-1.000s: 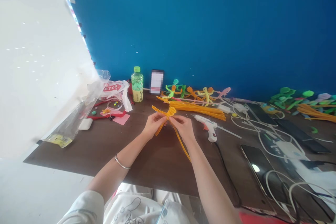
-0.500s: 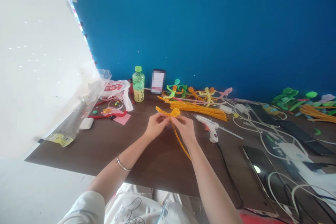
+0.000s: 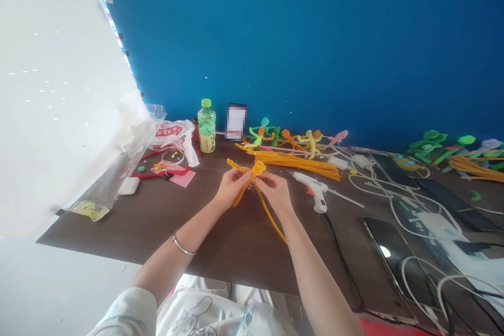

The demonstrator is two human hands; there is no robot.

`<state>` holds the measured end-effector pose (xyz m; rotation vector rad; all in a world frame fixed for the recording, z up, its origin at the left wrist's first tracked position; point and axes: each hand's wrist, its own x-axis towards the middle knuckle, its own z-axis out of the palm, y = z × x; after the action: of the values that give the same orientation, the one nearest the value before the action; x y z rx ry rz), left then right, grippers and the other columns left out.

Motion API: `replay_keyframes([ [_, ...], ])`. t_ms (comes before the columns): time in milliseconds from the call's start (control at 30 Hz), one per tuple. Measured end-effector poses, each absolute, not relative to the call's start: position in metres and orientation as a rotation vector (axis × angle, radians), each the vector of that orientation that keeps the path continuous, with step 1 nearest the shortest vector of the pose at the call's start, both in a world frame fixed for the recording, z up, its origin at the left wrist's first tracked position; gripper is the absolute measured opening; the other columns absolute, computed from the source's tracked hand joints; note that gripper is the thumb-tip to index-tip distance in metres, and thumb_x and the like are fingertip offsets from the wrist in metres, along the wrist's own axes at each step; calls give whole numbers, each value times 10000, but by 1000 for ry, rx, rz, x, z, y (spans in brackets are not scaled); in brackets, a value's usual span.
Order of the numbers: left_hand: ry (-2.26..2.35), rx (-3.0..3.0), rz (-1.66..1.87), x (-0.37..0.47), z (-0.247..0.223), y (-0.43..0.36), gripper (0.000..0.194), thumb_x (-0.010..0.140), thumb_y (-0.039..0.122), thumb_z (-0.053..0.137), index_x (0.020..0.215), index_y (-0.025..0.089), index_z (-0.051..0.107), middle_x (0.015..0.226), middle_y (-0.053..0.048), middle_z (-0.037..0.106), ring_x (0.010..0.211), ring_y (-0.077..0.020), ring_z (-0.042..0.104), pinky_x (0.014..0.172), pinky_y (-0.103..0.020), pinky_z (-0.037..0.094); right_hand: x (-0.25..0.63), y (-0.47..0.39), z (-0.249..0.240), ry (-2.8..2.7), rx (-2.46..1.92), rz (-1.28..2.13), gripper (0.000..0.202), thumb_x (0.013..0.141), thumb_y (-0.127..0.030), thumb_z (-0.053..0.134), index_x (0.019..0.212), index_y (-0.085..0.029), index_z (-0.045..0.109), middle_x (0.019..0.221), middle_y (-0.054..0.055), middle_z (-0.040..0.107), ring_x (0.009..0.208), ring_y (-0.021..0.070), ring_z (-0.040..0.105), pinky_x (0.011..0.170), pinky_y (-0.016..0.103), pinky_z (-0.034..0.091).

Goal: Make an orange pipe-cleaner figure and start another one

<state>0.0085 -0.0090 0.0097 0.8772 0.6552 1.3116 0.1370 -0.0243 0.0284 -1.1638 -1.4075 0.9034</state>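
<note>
Both my hands hold an orange pipe-cleaner figure (image 3: 259, 169) above the middle of the dark table. My left hand (image 3: 233, 187) pinches it from the left, with one short orange end sticking up past the fingers and another hanging below them. On the other side, my right hand (image 3: 274, 189) grips it with thumb and fingers. A long orange strand (image 3: 271, 215) trails down from between the hands toward my right wrist. Behind them lies a bundle of orange pipe cleaners (image 3: 297, 164).
A white glue gun (image 3: 316, 189) with a black cord lies right of my hands. Behind stand a green-capped bottle (image 3: 207, 128), a phone (image 3: 236, 122) and several small figures (image 3: 311, 143). A dark tablet (image 3: 397, 257) and white cables are at the right.
The orange figure has turned and shifted slightly left in my hands. A short orange end now hangs below my left fingers. Both hands keep their grip.
</note>
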Motion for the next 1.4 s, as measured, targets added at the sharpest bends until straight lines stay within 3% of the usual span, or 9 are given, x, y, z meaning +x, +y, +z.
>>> replay_keyframes([
  [300, 616, 746, 1171, 3, 10, -6, 279, 577, 252, 734, 776, 112, 597, 671, -16, 618, 546, -82, 565, 597, -242, 444, 140, -20, 23, -1397, -1204, 921, 275, 655, -401, 645, 767, -154, 687, 792, 57, 686, 775, 225, 618, 743, 358, 473],
  [467, 620, 620, 1239, 4, 8, -3, 299, 526, 164, 762, 768, 112, 594, 717, -24, 641, 663, -98, 609, 744, -261, 462, 142, -16, 22, -1223, -1243, 837, 412, 663, -437, 637, 972, -166, 625, 955, 82, 652, 874, 220, 599, 746, 346, 484],
  [600, 666, 577, 1341, 5, 5, -1, 315, 534, 180, 761, 796, 117, 599, 706, -19, 644, 679, -105, 618, 757, -274, 471, 140, -15, 19, -1016, -1202, 1148, 433, 653, -469, 643, 977, -190, 578, 864, 61, 644, 734, 177, 618, 616, 296, 501],
  [733, 674, 585, 1346, 5, 3, 0, 325, 549, 198, 756, 827, 118, 609, 715, -25, 654, 668, -102, 619, 728, -266, 482, 136, -17, 17, -1004, -1155, 1401, 373, 622, -461, 674, 831, -159, 613, 699, 20, 606, 439, 59, 457, 377, 194, 323],
  [800, 673, 570, 1334, 5, 3, -1, 324, 555, 192, 755, 837, 114, 615, 717, -32, 657, 662, -100, 618, 719, -261, 485, 135, -18, 18, -1026, -1168, 1353, 351, 598, -448, 694, 781, -157, 623, 626, -14, 564, 391, 26, 345, 353, 188, 218],
  [867, 666, 553, 1306, 4, 3, -1, 314, 569, 188, 748, 846, 109, 622, 703, -36, 654, 648, -93, 612, 699, -246, 486, 136, -19, 18, -1062, -1193, 1293, 342, 585, -443, 702, 765, -160, 635, 556, -41, 516, 392, 26, 301, 368, 197, 195],
  [1167, 545, 540, 1139, 0, 4, -1, 260, 649, 176, 693, 890, 102, 628, 671, -26, 596, 601, -50, 558, 614, -155, 475, 136, -15, 13, -1117, -1149, 1138, 315, 551, -399, 712, 753, -159, 683, 608, 2, 592, 489, 90, 441, 462, 242, 340],
  [1267, 497, 544, 1090, -2, 6, -2, 242, 664, 169, 678, 888, 99, 621, 681, -26, 578, 608, -46, 545, 606, -137, 465, 137, -16, 12, -1131, -1175, 1159, 342, 566, -413, 700, 803, -167, 684, 629, 12, 614, 497, 97, 465, 453, 234, 335],
  [1400, 428, 516, 1065, -3, 9, -3, 203, 676, 162, 655, 864, 94, 622, 693, -27, 555, 594, -37, 519, 575, -124, 447, 138, -18, 15, -1198, -1203, 1122, 349, 587, -430, 685, 832, -181, 689, 793, 44, 669, 640, 144, 557, 525, 244, 400],
])
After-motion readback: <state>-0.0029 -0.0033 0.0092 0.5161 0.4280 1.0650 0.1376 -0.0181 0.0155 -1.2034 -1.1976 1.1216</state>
